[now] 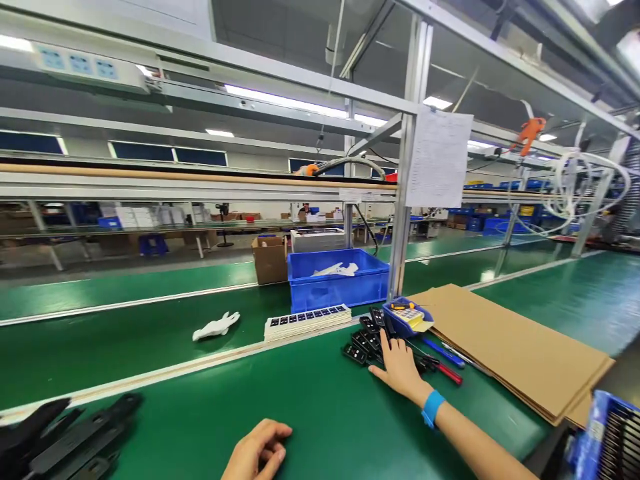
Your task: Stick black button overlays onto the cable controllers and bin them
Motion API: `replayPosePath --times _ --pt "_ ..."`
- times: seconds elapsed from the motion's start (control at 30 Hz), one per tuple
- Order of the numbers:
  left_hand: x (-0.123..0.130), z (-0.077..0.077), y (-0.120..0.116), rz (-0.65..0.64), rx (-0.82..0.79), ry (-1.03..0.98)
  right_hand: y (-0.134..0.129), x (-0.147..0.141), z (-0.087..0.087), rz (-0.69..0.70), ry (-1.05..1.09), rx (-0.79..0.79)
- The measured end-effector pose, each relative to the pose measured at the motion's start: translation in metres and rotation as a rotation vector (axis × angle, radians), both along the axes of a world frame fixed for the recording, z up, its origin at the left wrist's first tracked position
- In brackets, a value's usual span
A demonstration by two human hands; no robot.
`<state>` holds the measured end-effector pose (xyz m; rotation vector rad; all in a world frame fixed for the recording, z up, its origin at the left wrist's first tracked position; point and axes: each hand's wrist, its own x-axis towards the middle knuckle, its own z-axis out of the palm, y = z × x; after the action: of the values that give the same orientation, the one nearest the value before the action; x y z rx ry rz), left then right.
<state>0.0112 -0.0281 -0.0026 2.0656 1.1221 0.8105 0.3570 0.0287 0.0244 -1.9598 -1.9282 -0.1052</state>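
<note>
My right hand, with a blue band on the wrist, reaches over a pile of small black devices with buttons. Its fingers are spread, the forefinger on or just above the pile; whether it touches cannot be made out. My left hand is low over the green work surface, fingers loosely bent and a little apart, nothing visible in them. A red-handled tool, a blue pen and a small blue tray holding labels lie around the pile.
Long black parts lie at the lower left. Beyond the ledge are a white glove, a stack of label sheets and a blue bin. Cardboard sheets lie right, beside a metal post.
</note>
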Motion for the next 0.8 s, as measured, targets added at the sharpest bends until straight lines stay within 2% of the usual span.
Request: replayPosePath --times 0.07,0.17,0.23,0.33,0.5,0.67,0.8 --pt "0.007 0.003 -0.004 0.017 0.045 0.049 -0.006 -0.01 -0.005 0.064 -0.063 0.011" --pt "0.017 0.007 -0.01 0.052 0.086 0.09 -0.02 -0.024 -0.013 0.242 -0.106 0.053" --pt "0.022 0.01 -0.014 0.065 0.12 0.122 -0.029 -0.038 -0.017 0.356 -0.096 0.095" --pt "0.027 0.014 -0.018 0.045 0.128 0.208 -0.043 -0.063 -0.021 0.441 -0.03 0.103" --pt "0.028 0.02 -0.019 0.046 0.12 0.324 -0.052 -0.091 -0.018 0.469 0.151 0.094" --pt "0.025 0.022 -0.022 0.132 0.028 0.154 -0.047 -0.094 -0.005 0.432 0.168 -0.032" --pt "0.024 0.022 -0.028 0.034 0.068 0.098 -0.051 -0.097 0.006 0.455 0.058 -0.101"
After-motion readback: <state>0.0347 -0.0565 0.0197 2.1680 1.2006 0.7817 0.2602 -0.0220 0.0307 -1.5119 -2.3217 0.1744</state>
